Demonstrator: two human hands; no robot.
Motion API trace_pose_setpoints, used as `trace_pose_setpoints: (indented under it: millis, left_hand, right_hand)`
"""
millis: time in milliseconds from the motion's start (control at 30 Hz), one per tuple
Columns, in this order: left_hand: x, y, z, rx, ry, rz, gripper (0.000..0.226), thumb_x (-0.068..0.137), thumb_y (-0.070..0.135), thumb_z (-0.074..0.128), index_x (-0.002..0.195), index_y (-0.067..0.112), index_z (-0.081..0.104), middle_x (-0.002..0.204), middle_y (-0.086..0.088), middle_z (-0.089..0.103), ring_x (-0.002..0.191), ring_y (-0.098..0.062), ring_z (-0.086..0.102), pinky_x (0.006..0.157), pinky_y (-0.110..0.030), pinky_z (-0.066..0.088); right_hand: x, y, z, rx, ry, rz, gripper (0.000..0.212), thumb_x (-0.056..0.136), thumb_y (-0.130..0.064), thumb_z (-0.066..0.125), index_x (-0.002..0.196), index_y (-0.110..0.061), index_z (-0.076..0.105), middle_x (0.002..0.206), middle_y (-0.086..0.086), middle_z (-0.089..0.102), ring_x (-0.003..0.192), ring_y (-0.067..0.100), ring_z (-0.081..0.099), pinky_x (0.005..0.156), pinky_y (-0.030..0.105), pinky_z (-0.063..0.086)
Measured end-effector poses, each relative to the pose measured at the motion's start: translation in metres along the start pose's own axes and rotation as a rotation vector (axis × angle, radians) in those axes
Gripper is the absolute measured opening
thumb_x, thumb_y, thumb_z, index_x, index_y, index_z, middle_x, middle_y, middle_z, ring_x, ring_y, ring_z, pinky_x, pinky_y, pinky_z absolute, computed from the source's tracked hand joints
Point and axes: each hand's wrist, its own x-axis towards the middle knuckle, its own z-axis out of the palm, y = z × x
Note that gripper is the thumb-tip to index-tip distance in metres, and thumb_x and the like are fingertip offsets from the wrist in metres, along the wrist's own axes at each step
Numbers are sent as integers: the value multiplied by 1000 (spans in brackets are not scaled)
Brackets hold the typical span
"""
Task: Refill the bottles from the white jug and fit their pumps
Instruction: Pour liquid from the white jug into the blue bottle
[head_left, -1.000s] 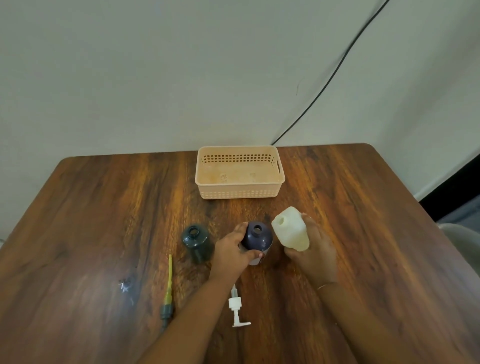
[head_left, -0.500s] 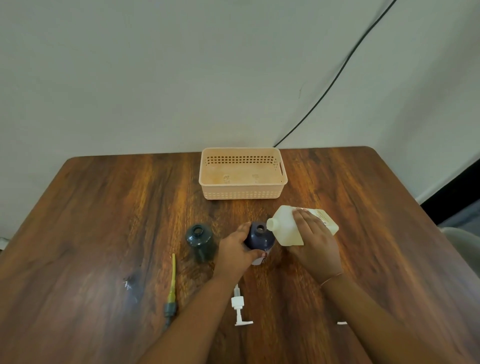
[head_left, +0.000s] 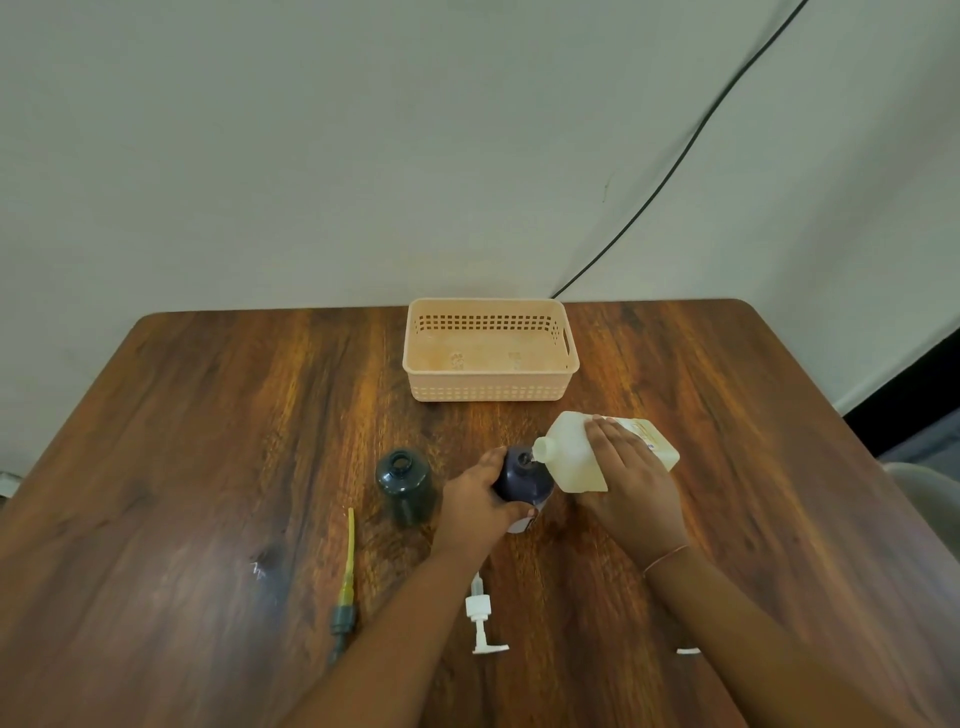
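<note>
Left grip (head_left: 475, 506), a bare hand, curls round the navy bottle (head_left: 522, 475), fingers on its left and near sides, and holds it upright on the tabletop (head_left: 208, 441), just near of centre. Right grip (head_left: 631, 488), the other bare hand, clasps the jug (head_left: 571, 457) from above, fingers spread over its top face and thumb side under it. The jug is tipped over to the left, base raised to the right, and its open mouth sits right at the open neck of the navy bottle. Pale yellowish liquid shows inside the jug; whether any is running out cannot be told. A thin thread (head_left: 667, 558) circles the right wrist. Just left of the left grip stands the green bottle (head_left: 404, 483), upright, its neck open, apart from the navy one. Nearer and further left lies the green pump (head_left: 345, 597), flat on the wood, its yellow tube pointing far. Between the two forearms lies the white pump (head_left: 480, 616), also flat, its spout end nearest the camera. A small white piece (head_left: 688, 650) peeks out beside the right forearm; what it is cannot be told. At the far edge of the tabletop sits the basket (head_left: 488, 384), peach, perforated. Behind it a black cable (head_left: 675, 161) climbs the wall towards the upper right.
</note>
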Motion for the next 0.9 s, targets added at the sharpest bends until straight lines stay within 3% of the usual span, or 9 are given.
trace_pose_setpoints:
  millis: [267, 900]
  left_hand:
    - [-1, 1, 0, -21, 3, 0, 71, 65, 19, 80, 129, 22, 49, 120, 3, 64, 107, -9, 56, 86, -16, 40]
    - [-3, 3, -1, -27, -7, -10, 74, 66, 17, 80, 132, 21, 47, 123, 0, 62, 111, -15, 57, 90, -20, 41]
  right_hand:
    - [-2, -1, -2, 5, -10, 22, 78, 59, -23, 86, 127, -6, 50, 126, 15, 60, 115, 33, 58, 87, 48, 50]
    - [-3, -4, -6, -14, -12, 25, 80, 58, -22, 87, 127, -6, 50, 125, 15, 61, 114, 34, 58, 85, 49, 51]
